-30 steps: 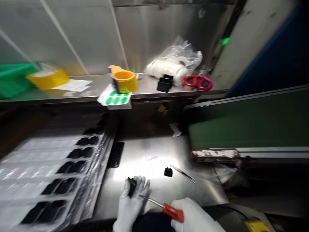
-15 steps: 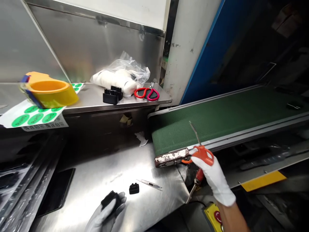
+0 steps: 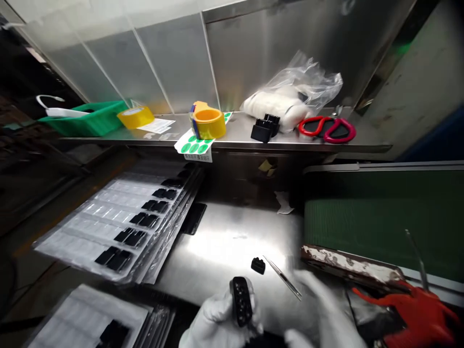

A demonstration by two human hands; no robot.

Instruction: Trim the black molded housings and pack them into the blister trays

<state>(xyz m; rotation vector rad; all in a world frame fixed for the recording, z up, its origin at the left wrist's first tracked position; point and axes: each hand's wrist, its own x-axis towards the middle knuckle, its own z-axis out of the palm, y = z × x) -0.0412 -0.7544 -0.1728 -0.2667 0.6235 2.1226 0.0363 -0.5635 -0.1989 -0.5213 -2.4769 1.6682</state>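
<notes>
One left hand [image 3: 212,321] in a white glove grips a black block [image 3: 242,300] over the near side of the counter [image 3: 213,268]. The block's long way runs up and down in the view, with the top tipped a tiny bit left. Its bumpy face points back at the person. The right hand [image 3: 326,314] is blurry, but it looks open, with the thumb apart from the fingers. To its right is a red tool [image 3: 422,311] with its metal rod pointing up. Farther off, a small black part [image 3: 258,265] lies just beside a thin metal tool [image 3: 284,279]. Scissors [image 3: 340,133] with red handles sit on the back shelf [image 3: 232,140].
</notes>
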